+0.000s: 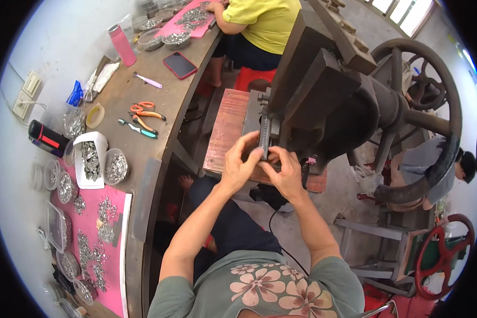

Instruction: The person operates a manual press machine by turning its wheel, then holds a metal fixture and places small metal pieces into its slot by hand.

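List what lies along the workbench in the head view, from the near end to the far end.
Pink mat strewn with small metal parts → white tray of parts → orange-handled pliers → dark phone → pink bottle → a seated person's pink mat.

A long brown table (159, 79) runs along a pale wall (53, 32) bearing sockets (26, 93), with pink mats (114, 254) laid on it. The floor (281, 228) is grey concrete. Bright windows (403, 10) sit top right. A red stool (246, 77) stands by the table.
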Action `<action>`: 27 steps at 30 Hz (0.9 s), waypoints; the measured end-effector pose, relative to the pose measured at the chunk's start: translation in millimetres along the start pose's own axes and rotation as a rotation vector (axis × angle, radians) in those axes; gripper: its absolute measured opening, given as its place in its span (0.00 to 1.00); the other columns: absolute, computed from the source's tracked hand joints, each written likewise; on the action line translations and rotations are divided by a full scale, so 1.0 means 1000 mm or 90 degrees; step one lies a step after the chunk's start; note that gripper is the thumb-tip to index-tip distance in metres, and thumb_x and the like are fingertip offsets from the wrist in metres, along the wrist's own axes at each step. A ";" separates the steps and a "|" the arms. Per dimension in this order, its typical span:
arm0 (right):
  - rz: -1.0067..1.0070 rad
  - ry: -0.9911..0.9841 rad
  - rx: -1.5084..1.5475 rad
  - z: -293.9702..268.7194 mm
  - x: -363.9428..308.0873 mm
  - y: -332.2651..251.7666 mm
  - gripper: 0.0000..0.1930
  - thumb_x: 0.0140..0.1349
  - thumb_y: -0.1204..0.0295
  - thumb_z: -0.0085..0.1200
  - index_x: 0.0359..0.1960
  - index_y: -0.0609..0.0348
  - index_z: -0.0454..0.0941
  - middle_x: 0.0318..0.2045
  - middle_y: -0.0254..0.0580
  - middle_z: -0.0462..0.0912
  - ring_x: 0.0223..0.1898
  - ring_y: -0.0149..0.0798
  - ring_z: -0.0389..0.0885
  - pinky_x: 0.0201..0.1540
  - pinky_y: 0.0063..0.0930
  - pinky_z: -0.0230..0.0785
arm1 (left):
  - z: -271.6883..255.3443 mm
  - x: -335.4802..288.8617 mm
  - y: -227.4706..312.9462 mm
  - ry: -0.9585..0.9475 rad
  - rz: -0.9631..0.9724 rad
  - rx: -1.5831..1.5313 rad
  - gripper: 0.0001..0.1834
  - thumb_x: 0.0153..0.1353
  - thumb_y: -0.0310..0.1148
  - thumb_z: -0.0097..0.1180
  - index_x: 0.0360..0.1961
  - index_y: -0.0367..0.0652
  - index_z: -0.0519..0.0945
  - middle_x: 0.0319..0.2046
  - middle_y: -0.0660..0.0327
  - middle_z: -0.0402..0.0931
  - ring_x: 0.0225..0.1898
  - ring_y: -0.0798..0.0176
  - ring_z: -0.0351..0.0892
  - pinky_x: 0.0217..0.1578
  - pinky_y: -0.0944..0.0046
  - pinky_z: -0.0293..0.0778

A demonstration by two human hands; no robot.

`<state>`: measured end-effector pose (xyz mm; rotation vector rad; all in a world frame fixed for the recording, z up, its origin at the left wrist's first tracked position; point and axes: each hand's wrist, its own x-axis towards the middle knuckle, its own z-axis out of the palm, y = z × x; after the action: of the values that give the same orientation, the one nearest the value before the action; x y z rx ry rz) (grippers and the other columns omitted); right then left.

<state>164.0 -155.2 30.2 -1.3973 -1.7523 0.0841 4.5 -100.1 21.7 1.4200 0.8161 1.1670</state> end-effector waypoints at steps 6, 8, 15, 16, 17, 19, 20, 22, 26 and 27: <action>-0.060 0.083 -0.092 -0.067 0.007 -0.025 0.22 0.53 0.76 0.71 0.51 0.58 0.81 0.38 0.40 0.84 0.40 0.43 0.80 0.44 0.36 0.72 | 0.003 -0.017 -0.014 0.086 0.237 0.168 0.17 0.60 0.26 0.69 0.50 0.37 0.82 0.53 0.48 0.82 0.53 0.49 0.83 0.54 0.59 0.77; -0.097 0.147 -0.156 -0.105 0.006 -0.041 0.21 0.53 0.80 0.70 0.50 0.59 0.81 0.40 0.42 0.85 0.41 0.43 0.81 0.47 0.34 0.73 | 0.003 -0.017 -0.014 0.084 0.239 0.165 0.17 0.59 0.26 0.69 0.50 0.37 0.82 0.52 0.48 0.82 0.53 0.49 0.83 0.53 0.59 0.78; -0.248 0.502 -0.292 -0.228 -0.015 -0.055 0.19 0.67 0.83 0.56 0.59 0.71 0.70 0.56 0.54 0.78 0.58 0.46 0.77 0.65 0.39 0.67 | 0.004 -0.017 -0.006 0.103 0.194 0.129 0.16 0.58 0.30 0.71 0.46 0.39 0.82 0.51 0.50 0.82 0.54 0.46 0.81 0.62 0.49 0.71; -0.197 0.582 -0.295 -0.236 -0.021 -0.051 0.20 0.67 0.83 0.56 0.59 0.71 0.68 0.57 0.55 0.77 0.60 0.45 0.75 0.67 0.38 0.65 | 0.001 -0.016 -0.008 0.106 0.195 0.128 0.16 0.58 0.30 0.71 0.46 0.39 0.82 0.51 0.50 0.82 0.54 0.46 0.81 0.62 0.49 0.71; -0.159 0.622 -0.207 -0.241 -0.025 -0.046 0.19 0.68 0.82 0.56 0.59 0.71 0.68 0.58 0.55 0.77 0.61 0.44 0.75 0.67 0.38 0.65 | -0.002 -0.014 -0.012 0.092 0.236 0.172 0.18 0.58 0.31 0.71 0.47 0.39 0.81 0.51 0.50 0.82 0.54 0.45 0.80 0.63 0.47 0.69; -0.092 0.641 -0.083 -0.246 -0.036 -0.023 0.21 0.70 0.79 0.55 0.62 0.70 0.66 0.59 0.54 0.76 0.60 0.43 0.75 0.67 0.36 0.64 | -0.005 -0.013 -0.016 0.080 0.277 0.215 0.19 0.58 0.33 0.72 0.48 0.39 0.81 0.50 0.50 0.81 0.54 0.44 0.79 0.65 0.44 0.66; -0.039 0.653 -0.085 -0.240 -0.045 -0.009 0.22 0.71 0.76 0.55 0.63 0.70 0.65 0.59 0.53 0.75 0.60 0.43 0.75 0.67 0.36 0.64 | -0.005 -0.012 -0.016 0.071 0.292 0.230 0.20 0.58 0.33 0.71 0.49 0.39 0.80 0.50 0.50 0.81 0.53 0.43 0.79 0.65 0.44 0.66; 0.031 0.661 -0.087 -0.223 -0.055 0.010 0.27 0.71 0.71 0.57 0.66 0.69 0.62 0.58 0.52 0.75 0.58 0.42 0.76 0.65 0.35 0.65 | -0.004 -0.013 -0.016 0.062 0.308 0.244 0.20 0.58 0.33 0.71 0.50 0.38 0.79 0.49 0.50 0.81 0.52 0.43 0.79 0.64 0.44 0.67; 0.044 0.606 0.107 -0.196 -0.060 0.032 0.28 0.70 0.74 0.59 0.66 0.70 0.61 0.46 0.48 0.80 0.47 0.37 0.80 0.59 0.32 0.68 | 0.000 -0.012 -0.007 0.045 0.221 0.200 0.32 0.58 0.43 0.72 0.58 0.35 0.77 0.59 0.48 0.76 0.63 0.41 0.72 0.69 0.40 0.58; 0.110 0.597 0.114 -0.190 -0.056 0.034 0.28 0.69 0.74 0.59 0.66 0.70 0.61 0.40 0.45 0.82 0.43 0.36 0.81 0.57 0.31 0.69 | -0.002 -0.012 -0.004 0.056 0.205 0.226 0.38 0.57 0.48 0.72 0.61 0.34 0.75 0.63 0.47 0.73 0.68 0.40 0.68 0.71 0.38 0.54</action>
<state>312.9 -272.0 98.0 -1.1664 -0.8257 -0.2765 0.0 -110.4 15.4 1.8548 0.9107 1.3822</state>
